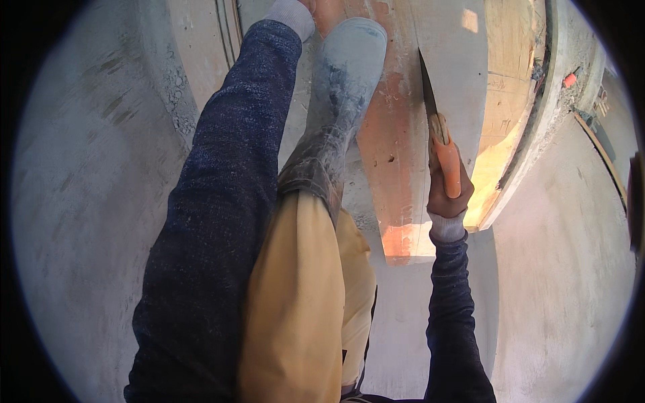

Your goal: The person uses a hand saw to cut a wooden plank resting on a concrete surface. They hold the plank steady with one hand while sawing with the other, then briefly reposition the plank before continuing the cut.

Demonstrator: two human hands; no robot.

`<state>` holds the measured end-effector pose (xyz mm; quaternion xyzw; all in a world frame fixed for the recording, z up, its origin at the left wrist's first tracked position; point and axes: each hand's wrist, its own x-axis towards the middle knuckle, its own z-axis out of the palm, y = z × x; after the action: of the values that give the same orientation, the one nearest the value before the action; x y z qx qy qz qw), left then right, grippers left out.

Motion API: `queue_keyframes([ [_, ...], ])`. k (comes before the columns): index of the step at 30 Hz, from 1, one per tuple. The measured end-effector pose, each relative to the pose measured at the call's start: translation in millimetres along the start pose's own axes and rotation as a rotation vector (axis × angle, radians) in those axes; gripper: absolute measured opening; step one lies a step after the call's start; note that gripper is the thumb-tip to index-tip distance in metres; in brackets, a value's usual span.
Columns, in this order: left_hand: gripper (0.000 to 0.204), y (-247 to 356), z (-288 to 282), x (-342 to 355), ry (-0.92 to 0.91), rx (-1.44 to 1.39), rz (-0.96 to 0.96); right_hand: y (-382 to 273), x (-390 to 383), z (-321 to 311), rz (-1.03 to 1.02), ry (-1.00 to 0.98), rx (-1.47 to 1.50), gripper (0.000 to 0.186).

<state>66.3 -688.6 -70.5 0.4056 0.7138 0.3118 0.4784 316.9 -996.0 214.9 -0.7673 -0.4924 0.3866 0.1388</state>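
My right hand (447, 195) is closed around the orange handle (448, 164) of a handsaw (428, 87). Its dark, narrow blade points away from me, along a thin dark line between an orange-stained board (390, 141) and a grey panel (457, 74). Whether the teeth sit in a cut, I cannot tell. My left arm reaches far forward, and only a sliver of my left hand (310, 5) shows past the pale cuff at the top edge; its fingers are hidden. A dusty rubber boot (353, 60) rests over the boards between my arms.
On the right, a sunlit wooden board (507, 107) runs beside a pale curved edge (531, 144). A small red object (570, 80) lies beyond it. Rough rubble (176, 101) lines the left side, next to a grey concrete surface (87, 174).
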Motion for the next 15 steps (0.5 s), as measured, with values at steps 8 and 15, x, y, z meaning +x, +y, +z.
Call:
queue_keyframes([
  [8,0.044,30,-19,-17,-0.094,-0.241,-0.071,-29,-143,-88,0.306,-0.099,-0.104,0.038],
  [15,0.044,7,-38,31,-0.457,-0.83,-0.017,-1,-24,9,0.001,0.017,0.077,0.043],
])
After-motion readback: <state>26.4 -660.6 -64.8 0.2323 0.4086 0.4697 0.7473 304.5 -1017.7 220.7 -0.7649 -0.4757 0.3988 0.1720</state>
